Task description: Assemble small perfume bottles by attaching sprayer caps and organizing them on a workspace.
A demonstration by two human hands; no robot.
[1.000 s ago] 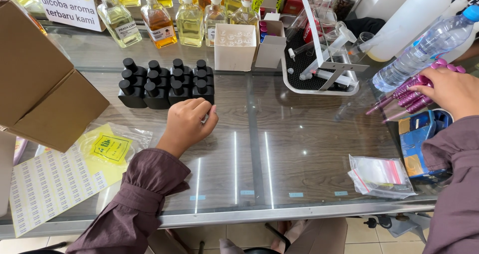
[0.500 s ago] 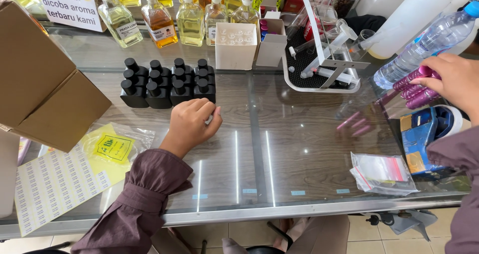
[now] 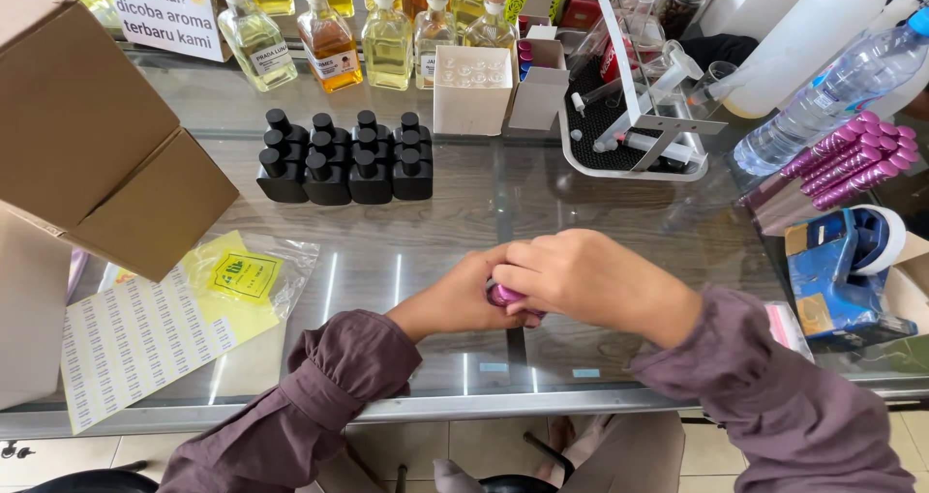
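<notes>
Both hands meet near the middle of the glass surface [image 3: 600,212]. The left hand [image 3: 464,295] and the right hand [image 3: 581,280] close together around a small pink vial [image 3: 505,296], mostly hidden between the fingers, held just above the glass. Far behind them stands a block of black square bottles [image 3: 344,159]. To the far right lies a pile of pink vials [image 3: 852,159], beside a blue tape dispenser [image 3: 842,261]. A cardboard box [image 3: 97,135] and a label sheet [image 3: 135,338] sit at the left.
</notes>
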